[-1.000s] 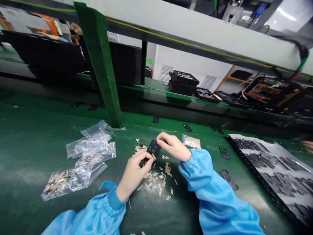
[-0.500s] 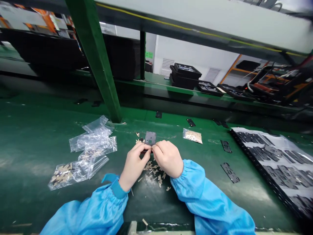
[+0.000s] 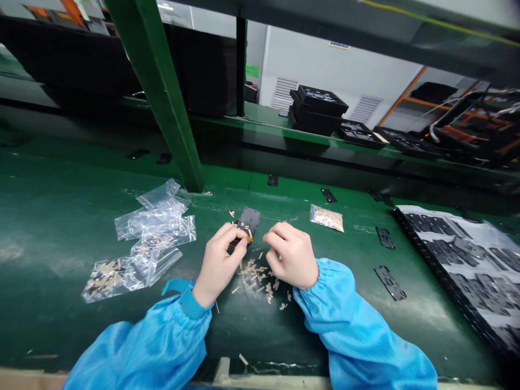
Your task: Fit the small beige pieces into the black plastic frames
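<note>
In the middle of the bench, my left hand [image 3: 219, 260] pinches the lower end of a dark grey flat plate [image 3: 249, 218] with small holes. Beside its fingertips a small yellowish piece shows on the plate. My right hand [image 3: 292, 254] hovers just right of the plate, apart from it, its fingers curled in toward the thumb. Whatever those fingertips hold, if anything, is too small to make out. Below and between both hands lies a loose scatter of small beige pieces [image 3: 254, 273]. A few more lie behind my left hand, by the plate.
Clear plastic bags [image 3: 152, 230], some with small pieces inside, lie on the left. A filled bag [image 3: 327, 218] is at right centre. Separate dark plates [image 3: 390, 281] lie toward a black tray [image 3: 436, 279] of similar plates. A green post [image 3: 162, 92] rises behind the bags.
My right hand has drawn away from the plate to the right. The plate, still in my left hand, is now tilted. The camera view has shifted slightly.
</note>
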A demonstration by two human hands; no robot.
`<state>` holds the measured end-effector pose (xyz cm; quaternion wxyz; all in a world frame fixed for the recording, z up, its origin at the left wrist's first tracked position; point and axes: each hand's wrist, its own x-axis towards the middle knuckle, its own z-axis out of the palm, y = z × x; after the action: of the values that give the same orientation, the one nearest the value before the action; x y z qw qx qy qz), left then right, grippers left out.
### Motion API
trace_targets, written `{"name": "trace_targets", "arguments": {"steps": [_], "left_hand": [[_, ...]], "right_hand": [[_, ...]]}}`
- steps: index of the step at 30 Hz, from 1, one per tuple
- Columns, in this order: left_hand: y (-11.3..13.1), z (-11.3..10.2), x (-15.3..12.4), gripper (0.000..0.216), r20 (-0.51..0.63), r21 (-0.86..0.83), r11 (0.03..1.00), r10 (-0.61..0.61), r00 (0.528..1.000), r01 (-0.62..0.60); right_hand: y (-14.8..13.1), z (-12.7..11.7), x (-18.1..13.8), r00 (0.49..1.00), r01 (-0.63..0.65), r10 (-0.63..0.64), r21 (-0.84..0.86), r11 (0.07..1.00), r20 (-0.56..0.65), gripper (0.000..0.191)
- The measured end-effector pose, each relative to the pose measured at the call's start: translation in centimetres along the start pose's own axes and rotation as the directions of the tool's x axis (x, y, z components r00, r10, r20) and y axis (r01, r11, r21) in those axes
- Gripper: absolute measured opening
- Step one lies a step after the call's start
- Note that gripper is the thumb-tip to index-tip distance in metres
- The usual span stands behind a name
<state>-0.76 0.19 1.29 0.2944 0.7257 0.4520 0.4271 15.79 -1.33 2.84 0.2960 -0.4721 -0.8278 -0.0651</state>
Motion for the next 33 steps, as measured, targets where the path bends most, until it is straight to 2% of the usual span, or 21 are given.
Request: {"name": "trace_targets", "arguments": {"steps": [7,11,15,17,20,22,24,28,33], "left_hand": [[0.4,0.1,-0.3,0.012,0.049,0.042,0.990,0.131,0.990,-0.133],[0.5,0.2,-0.4,0.012,0.057,0.047,0.985,0.164,0.985,-0.167],[0.2,-0.3,-0.2,0.013,0.050,0.017,0.993,0.113,0.992,-0.114],[-0.1,-0.6,0.0,0.014,0.044,-0.045,0.998,0.040,0.998,-0.038],[-0.7,-0.6,0.2,0.017,0.071,-0.219,0.971,-0.087,0.994,0.101],[-1.0,-0.4,0.2,0.018,0.118,-0.334,0.926,-0.147,0.982,0.178],[-1.0,-0.2,0.1,0.018,0.167,-0.408,0.882,-0.180,0.969,0.234],[-0.7,0.0,-0.1,0.016,0.246,-0.464,0.838,-0.188,0.951,0.286],[-0.3,0.1,-0.3,0.019,0.292,-0.468,0.832,-0.173,0.941,0.298]], "right_hand": [[-0.5,0.4,0.1,0.992,-0.128,0.126,0.332,0.934,0.027,0.009],[-0.3,0.7,0.2,0.992,-0.126,0.113,0.410,0.903,0.055,0.010],[0.5,0.1,0.3,0.996,-0.084,0.062,0.471,0.878,0.062,0.014],[0.9,-0.2,0.4,0.998,-0.057,0.038,0.436,0.898,0.052,0.016],[1.2,-0.5,0.4,0.992,0.098,-0.111,0.202,0.975,0.056,0.022],[1.1,-0.3,0.4,0.968,0.236,-0.239,0.049,0.971,0.078,0.025],[0.9,-0.2,0.3,0.950,0.303,-0.302,0.000,0.953,0.080,0.020],[0.4,0.1,0.1,0.961,0.277,-0.277,0.041,0.960,-0.024,0.013],[0.0,0.5,0.2,0.960,0.255,-0.247,0.047,0.966,-0.129,0.010]]}}
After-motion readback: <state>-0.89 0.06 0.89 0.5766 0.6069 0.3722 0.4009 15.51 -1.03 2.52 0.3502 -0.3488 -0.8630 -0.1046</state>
